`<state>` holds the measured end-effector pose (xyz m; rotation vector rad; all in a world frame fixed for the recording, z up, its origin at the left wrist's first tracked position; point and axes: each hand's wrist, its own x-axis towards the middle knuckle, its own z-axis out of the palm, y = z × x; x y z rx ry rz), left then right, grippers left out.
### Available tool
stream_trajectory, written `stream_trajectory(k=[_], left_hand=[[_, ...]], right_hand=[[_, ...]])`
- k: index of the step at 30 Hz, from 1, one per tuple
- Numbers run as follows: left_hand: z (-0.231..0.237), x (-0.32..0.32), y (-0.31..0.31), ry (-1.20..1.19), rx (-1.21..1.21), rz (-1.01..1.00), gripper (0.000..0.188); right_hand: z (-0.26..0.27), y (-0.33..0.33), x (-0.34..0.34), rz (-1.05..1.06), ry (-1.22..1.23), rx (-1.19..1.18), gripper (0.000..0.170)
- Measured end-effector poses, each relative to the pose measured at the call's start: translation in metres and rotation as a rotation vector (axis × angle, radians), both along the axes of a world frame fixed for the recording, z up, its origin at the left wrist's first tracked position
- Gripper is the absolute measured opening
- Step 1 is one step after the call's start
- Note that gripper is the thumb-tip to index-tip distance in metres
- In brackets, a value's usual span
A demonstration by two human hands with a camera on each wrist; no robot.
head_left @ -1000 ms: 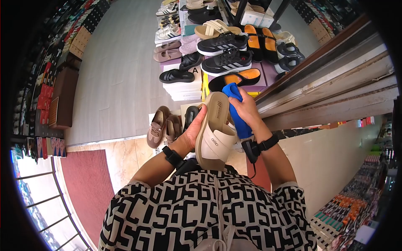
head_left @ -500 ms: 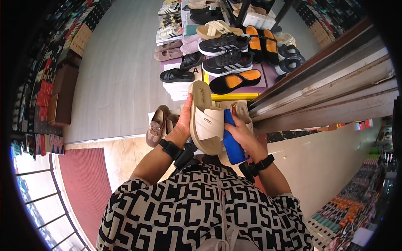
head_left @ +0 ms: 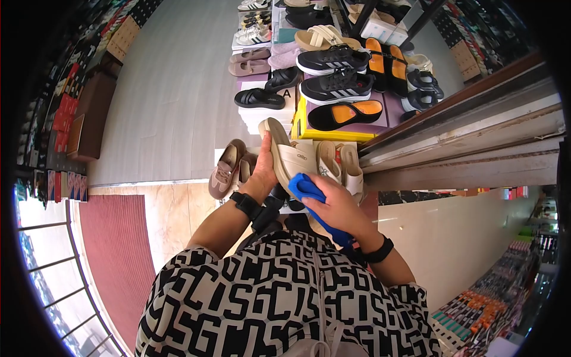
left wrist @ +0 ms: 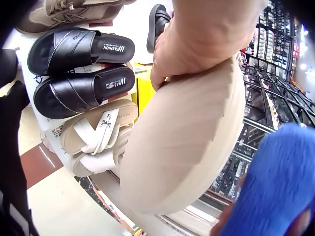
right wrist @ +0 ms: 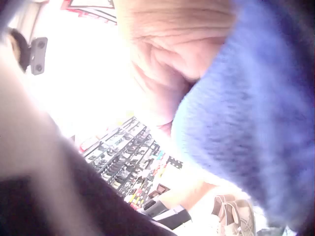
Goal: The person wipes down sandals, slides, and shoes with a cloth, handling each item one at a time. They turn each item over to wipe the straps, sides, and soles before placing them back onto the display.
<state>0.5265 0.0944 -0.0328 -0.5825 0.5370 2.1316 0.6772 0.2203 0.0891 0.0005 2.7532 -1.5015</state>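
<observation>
In the head view my left hand (head_left: pixel 260 177) grips a cream slide sandal (head_left: pixel 295 156) by its side near the toe-up end, the sandal tilted. The left wrist view shows the sole (left wrist: pixel 182 142) of that sandal, with the left hand (left wrist: pixel 209 42) wrapped over its edge. My right hand (head_left: pixel 342 208) holds a blue cloth (head_left: pixel 306 187) against the sandal's lower end. In the right wrist view the cloth (right wrist: pixel 236 118) fills much of the picture beside the right hand (right wrist: pixel 167 59); the fingertips are hidden there.
Below the hands, black slides (left wrist: pixel 74 51) and white-strapped sandals (left wrist: pixel 98 130) lie on a white surface, near brown shoes (head_left: pixel 225 172). Ahead, black sneakers (head_left: pixel 336 86) and other shoes stand on boxes. A metal door frame (head_left: pixel 464 134) runs along the right.
The right hand has moved left and brought the blue cloth onto the sandal's lower end. The sandal has shifted left and tilted, still in the left hand.
</observation>
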Motion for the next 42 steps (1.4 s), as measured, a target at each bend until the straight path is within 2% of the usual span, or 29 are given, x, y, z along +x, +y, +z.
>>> stream_trajectory(k=[1, 2, 4, 7, 11, 13, 15, 17, 19, 20, 21, 23, 24, 25, 26, 27, 28, 29, 30, 32, 33, 35, 36, 37, 39, 40, 41, 42], left_hand=[[-0.003, 0.002, 0.003, -0.032, 0.083, -0.035, 0.076], [0.003, 0.007, 0.006, -0.056, 0.136, -0.072, 0.075], [0.016, 0.009, 0.006, -0.024, 0.118, -0.114, 0.074], [0.018, 0.004, 0.002, 0.039, 0.119, -0.152, 0.072], [0.010, -0.012, -0.008, 0.031, 0.062, -0.011, 0.072], [0.006, -0.017, -0.016, 0.104, -0.036, 0.050, 0.071], [0.013, -0.018, -0.021, 0.101, -0.024, 0.045, 0.071], [0.022, -0.020, -0.023, 0.075, 0.072, 0.023, 0.071], [0.032, -0.017, -0.021, 0.054, 0.098, -0.010, 0.072], [0.035, -0.015, -0.017, 0.053, 0.145, -0.044, 0.072], [0.038, -0.011, -0.012, 0.053, 0.190, -0.078, 0.072], [0.047, 0.001, 0.002, 0.073, 0.195, -0.184, 0.075], [0.050, 0.007, 0.009, 0.106, 0.208, -0.214, 0.075], [0.053, 0.014, 0.016, 0.139, 0.220, -0.243, 0.075], [0.059, 0.021, 0.022, 0.157, 0.184, -0.274, 0.070], [0.066, 0.027, 0.027, 0.207, 0.082, -0.280, 0.066], [0.067, 0.027, 0.029, 0.354, -0.033, -0.305, 0.064], [0.067, 0.026, 0.030, 0.501, -0.150, -0.330, 0.063], [0.067, 0.027, 0.031, 0.502, -0.151, -0.333, 0.063], [0.068, 0.032, 0.033, 0.589, -0.393, -0.204, 0.063], [0.069, 0.035, 0.031, 0.591, -0.393, -0.211, 0.063], [0.085, 0.043, 0.024, 0.343, -0.071, -0.176, 0.064], [0.088, 0.046, 0.022, 0.355, -0.032, -0.160, 0.067], [0.084, 0.048, 0.018, 0.355, -0.031, -0.173, 0.067], [0.072, 0.050, 0.010, 0.580, -0.095, -0.186, 0.085], [0.077, 0.058, 0.012, 0.561, -0.193, -0.060, 0.080], [0.079, 0.061, 0.011, 0.564, -0.190, -0.065, 0.080], [0.080, 0.061, 0.010, 0.575, -0.174, -0.112, 0.072]], right_hand=[[0.005, -0.006, -0.005, 0.000, -0.003, -0.002, 0.046], [0.010, -0.010, -0.012, 0.046, 0.065, 0.132, 0.046], [0.006, -0.019, -0.018, 0.115, 0.214, 0.345, 0.050], [-0.001, -0.021, -0.012, 0.171, 0.270, 0.467, 0.050], [-0.003, -0.006, 0.007, 0.200, 0.190, 0.431, 0.049], [-0.011, 0.008, 0.014, 0.187, 0.206, 0.390, 0.049], [-0.017, 0.024, 0.020, 0.158, 0.021, 0.248, 0.052], [-0.024, 0.040, 0.021, 0.107, -0.031, 0.209, 0.052], [-0.044, 0.053, 0.017, -0.194, -0.103, 0.082, 0.048], [-0.057, 0.056, 0.011, -0.324, -0.126, -0.112, 0.043], [-0.066, 0.060, 0.011, -0.328, -0.125, -0.114, 0.043], [-0.060, 0.054, 0.000, -0.520, -0.343, -0.797, 0.037], [-0.074, 0.052, -0.004, -0.498, -0.303, -0.974, 0.033], [-0.073, 0.048, -0.004, -0.496, -0.301, -0.978, 0.033], [-0.069, 0.042, -0.004, -0.492, -0.319, -1.194, 0.033], [-0.068, 0.039, -0.003, -0.484, -0.336, -1.409, 0.033], [-0.080, 0.041, 0.000, -0.440, -0.304, -1.509, 0.034], [-0.089, 0.044, 0.000, -0.441, -0.302, -1.513, 0.034], [-0.098, 0.049, 0.001, -0.458, -0.364, -1.550, 0.034], [-0.088, 0.047, -0.002, -0.477, -0.427, -1.590, 0.034], [-0.082, 0.045, -0.002, -0.518, -0.380, -1.553, 0.033], [-0.066, 0.040, -0.007, -0.567, -0.321, -1.519, 0.032], [-0.062, 0.037, -0.009, -0.598, -0.233, -1.424, 0.032], [-0.057, 0.035, -0.010, -0.627, -0.148, -1.326, 0.032], [-0.045, 0.032, -0.013, -0.660, -0.126, -1.329, 0.032], [-0.040, 0.031, -0.015, -0.684, -0.100, -1.286, 0.032], [-0.036, 0.029, -0.016, -0.703, -0.075, -1.242, 0.032], [-0.032, 0.025, -0.018, -0.703, -0.069, -1.243, 0.032]])
